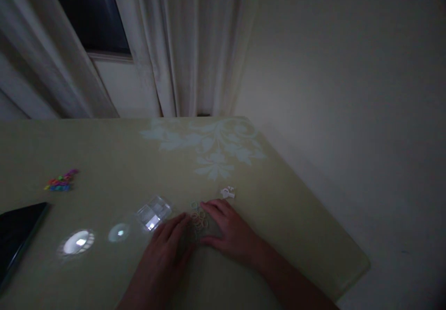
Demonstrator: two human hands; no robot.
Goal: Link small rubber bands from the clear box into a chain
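Note:
A small heap of pale rings [200,218], some greenish and some orange-beige, lies on the table between my two hands. My left hand [167,247] rests at the left side of the heap, fingers stretched out and their tips at the rings. On the other side, my right hand [230,233] curves around the heap with thumb and fingers apart. Neither hand visibly lifts anything. Just left of my left fingers sits a clear plastic box [154,213] with compartments. Several small white pieces [228,192] lie beyond my right fingers.
A cluster of brightly coloured small pieces [62,181] lies at the left. A dark flat object [21,231] stands at the left edge. Two bright round spots show on the pale table [121,161]. Curtains [195,45] hang behind; a wall [348,115] borders the right.

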